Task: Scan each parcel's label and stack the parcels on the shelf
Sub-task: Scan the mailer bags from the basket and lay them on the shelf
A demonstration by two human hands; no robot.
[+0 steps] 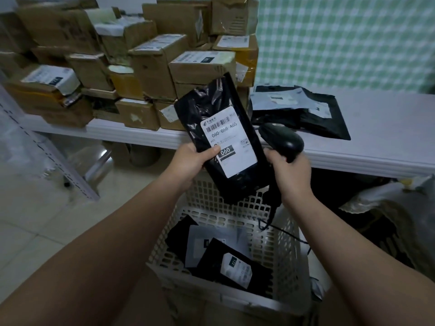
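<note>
The black parcel [219, 135] is a flat, glossy plastic mailer, creased and catching light near its top. A white label [227, 142] covers much of its front, printed with a barcode, the code 060-06B-A05 and a dark block reading 060. The parcel is held upright in the air, above the far rim of a white basket [277, 250] and in front of the shelf's [376, 128] front edge. Its long axis runs top to bottom, leaning a little so the upper end tips to the left and away towards the boxes, with the label facing the camera.

The left hand [188, 161] grasps the parcel at its lower left edge, thumb pressed on the label's corner, fingers wrapped behind. The right hand [288, 170] is clenched around the grip of a black scanner [282, 137], whose head sits just beside the parcel's right edge (its cable trails down over the basket).

The basket, perforated on all sides, holds several more mailers: a black one with a white label [231, 267] lying on top, and a grey one [211, 245] beneath it. On the shelf, cardboard boxes [150, 62] are stacked along the left and back, and flat black and grey mailers [301, 109] lie near the front edge to the right of them.
</note>
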